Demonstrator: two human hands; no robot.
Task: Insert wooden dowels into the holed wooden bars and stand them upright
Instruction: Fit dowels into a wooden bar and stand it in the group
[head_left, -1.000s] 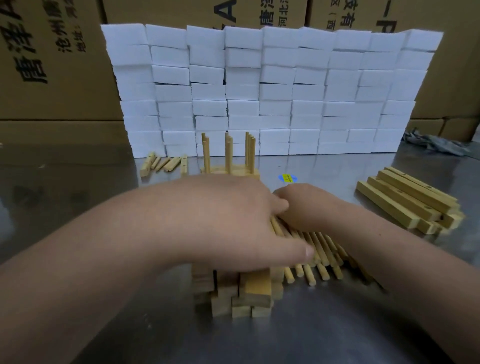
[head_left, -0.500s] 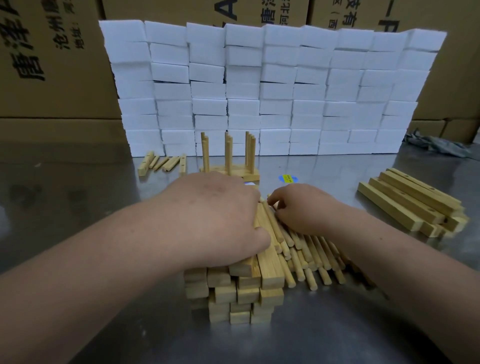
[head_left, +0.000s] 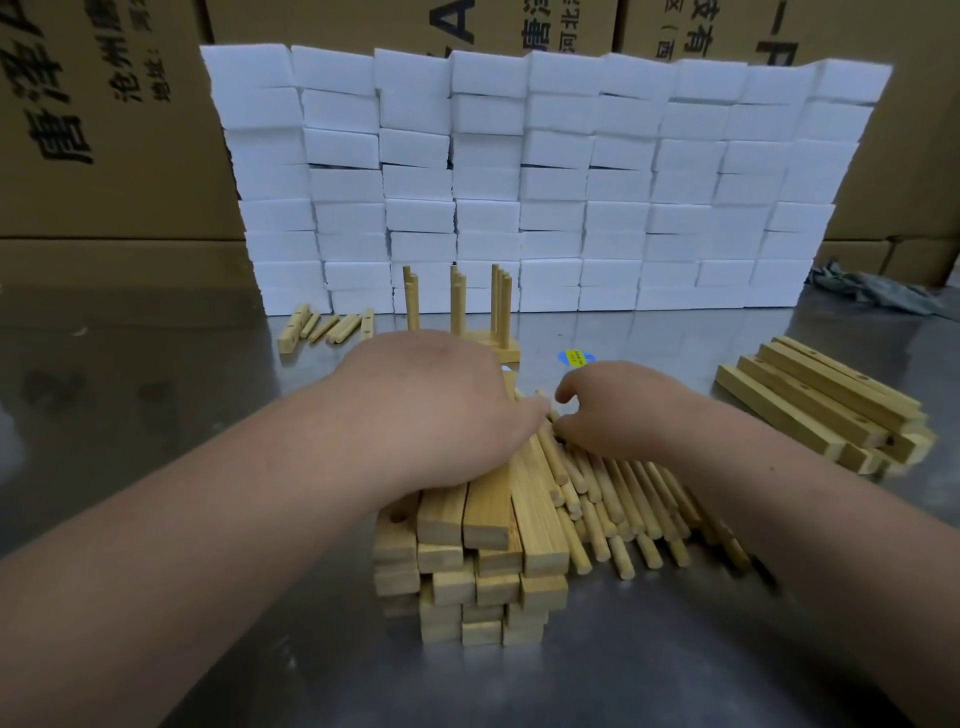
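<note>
Nearest, under both wrists: dull grey brushed-metal surface (head_left: 675, 654), smooth, slippery for round stock. Just below the left fingers: stack of pale square-section wooden bars (head_left: 467, 571), sawn ends uneven, one drilled hole visible on a near end. Left hand (head_left: 431, 405) resting on top of that stack, fingers close together and laid flat over the top bars, no clear clamp seen. Directly under the right fingers: heap of pale round wooden dowels (head_left: 623, 499), smooth, lying roughly parallel, leaning on the bars. Right hand (head_left: 623, 410) curled down onto the heap, thumb raised; cannot tell if a dowel is pinched.

Likely step: picking one dowel and one bar. Best to take a single dowel from the top, hold the stack steady, line the dowel square to the hole, push straight.

Beyond the fingertips: small blue-and-yellow sticker (head_left: 574, 357); finished wooden bars with upright dowels (head_left: 457, 312). Far left of the fingers: few short loose wooden pieces (head_left: 322, 327). Far right: second pile of long holed wooden bars (head_left: 815, 405). Behind: wall of white foam blocks (head_left: 519, 182), brown cardboard boxes (head_left: 104, 130).
</note>
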